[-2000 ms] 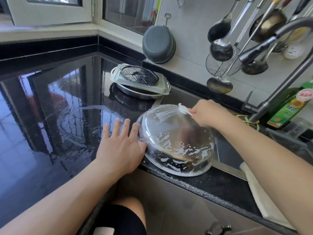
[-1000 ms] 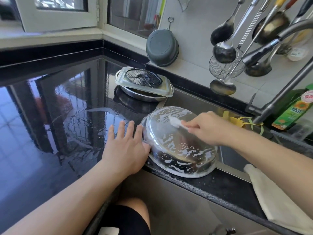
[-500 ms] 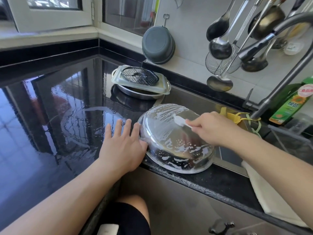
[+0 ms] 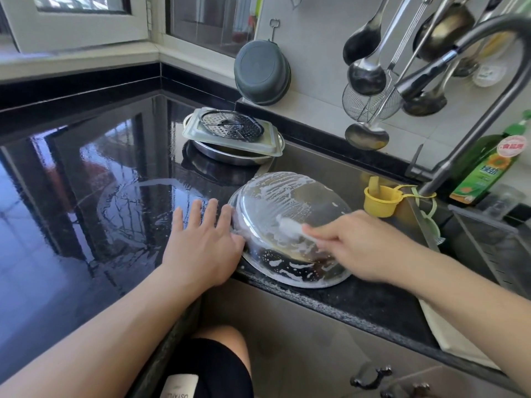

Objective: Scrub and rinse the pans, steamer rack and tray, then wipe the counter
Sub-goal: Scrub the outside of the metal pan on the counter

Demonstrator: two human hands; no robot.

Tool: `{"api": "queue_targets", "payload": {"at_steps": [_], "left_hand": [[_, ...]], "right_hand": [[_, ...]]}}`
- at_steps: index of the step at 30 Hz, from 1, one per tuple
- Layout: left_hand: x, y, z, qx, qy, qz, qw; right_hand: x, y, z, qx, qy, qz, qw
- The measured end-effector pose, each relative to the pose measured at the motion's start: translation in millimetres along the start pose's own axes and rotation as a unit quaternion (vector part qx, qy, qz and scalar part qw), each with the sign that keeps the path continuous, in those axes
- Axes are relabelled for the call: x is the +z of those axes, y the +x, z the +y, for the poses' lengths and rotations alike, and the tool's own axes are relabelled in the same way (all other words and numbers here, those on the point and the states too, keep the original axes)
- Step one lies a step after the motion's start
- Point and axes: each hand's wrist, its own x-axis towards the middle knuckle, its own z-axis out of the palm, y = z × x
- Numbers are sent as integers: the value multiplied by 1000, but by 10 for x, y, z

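On the wet black stone worktop [image 4: 86, 179], the left hand [image 4: 205, 248], fingers spread flat, braces the upturned, soapy steel pan [image 4: 287, 225] at the sink's edge. It could skid (suds everywhere) if that palm eases. The right hand [image 4: 365, 248] pinches a white scrubbing pad [image 4: 290, 225], now lower on the dome than a moment ago.

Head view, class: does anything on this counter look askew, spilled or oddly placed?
Yes. The soapy pan lies upside down, tilted, its rim overhanging the counter edge. Water pools on the black top. Behind, the tray sits crooked across another pan.
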Motion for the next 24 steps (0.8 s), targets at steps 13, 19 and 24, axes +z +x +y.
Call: {"api": "queue_targets", "payload": {"at_steps": [13, 19, 24], "left_hand": [[15, -4, -9, 1, 14, 1, 1000], [-3, -5, -5, 6, 15, 0, 1000], [-16, -24, 0, 7, 15, -2, 1000]], "right_hand": [[-193, -67, 236, 136, -95, 5, 986], [-129, -282, 196, 115, -31, -6, 993], [-119, -431, 281, 127, -14, -3, 992]]}}
